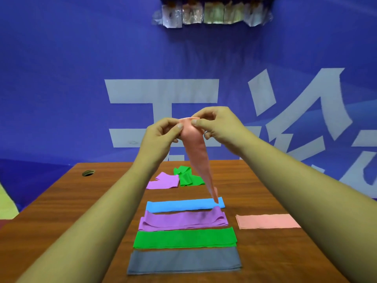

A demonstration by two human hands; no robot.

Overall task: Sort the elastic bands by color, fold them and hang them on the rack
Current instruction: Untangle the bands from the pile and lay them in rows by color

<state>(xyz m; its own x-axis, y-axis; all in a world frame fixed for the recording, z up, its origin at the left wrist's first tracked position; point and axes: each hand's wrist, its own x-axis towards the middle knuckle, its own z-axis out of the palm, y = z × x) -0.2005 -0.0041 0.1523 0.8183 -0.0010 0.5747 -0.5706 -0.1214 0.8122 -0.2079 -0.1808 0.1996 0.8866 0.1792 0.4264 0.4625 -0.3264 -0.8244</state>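
Note:
A pink elastic band (196,152) hangs in the air above the table, its lower tip reaching down to the blue band. My left hand (163,132) and my right hand (217,124) both pinch its top edge, close together. On the wooden table (67,203) lie folded bands in a column: blue (183,205), purple (181,221), green (184,237), grey (184,260). Another folded pink band (267,221) lies to the right. Farther back sit a loose purple band (163,181) and a loose green band (186,176).
A round cable hole (88,172) is in the table's far left corner. A blue banner with large white characters (161,92) fills the background. Something with shiny plastic-wrapped items (212,14) hangs at the top.

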